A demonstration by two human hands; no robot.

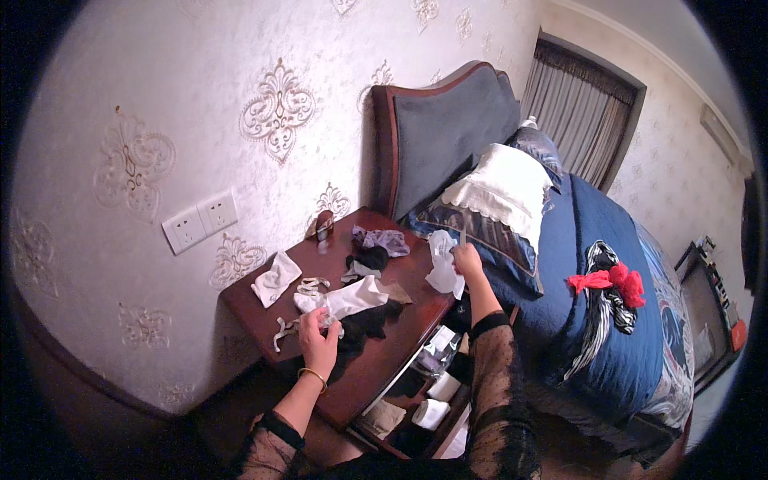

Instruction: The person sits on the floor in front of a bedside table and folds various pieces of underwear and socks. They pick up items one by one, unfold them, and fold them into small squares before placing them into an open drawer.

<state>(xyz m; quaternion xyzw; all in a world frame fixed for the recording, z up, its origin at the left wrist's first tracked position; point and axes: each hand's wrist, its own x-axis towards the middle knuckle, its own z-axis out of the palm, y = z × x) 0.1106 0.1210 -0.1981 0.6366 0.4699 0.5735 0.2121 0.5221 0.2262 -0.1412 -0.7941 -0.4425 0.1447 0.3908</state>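
Observation:
My left hand [319, 343] is over the near side of a dark wooden nightstand [384, 360], its fingers at a small pale item. Whether they grip it I cannot tell. Just beyond lie a white cloth garment [354, 298], pale straps [312, 285] and black fabric [369, 321]. My right hand [468, 259] holds a crumpled, translucent white plastic bag [442, 264] above the nightstand's bed-side edge. A thin, pale strip sticks up from this hand. Farther back sit a lilac cloth [390, 241] and a bunched black cloth [370, 258]. A folded white cloth [277, 279] lies at the left.
Below the nightstand top, an open drawer [453, 414] holds rolled white cloths [431, 414], a beige cloth [383, 418] and clear packets [437, 351]. A brown bottle [324, 225] stands near the wall. The bed [555, 288] on the right bears pillows [501, 186] and a red-and-striped scarf [609, 294].

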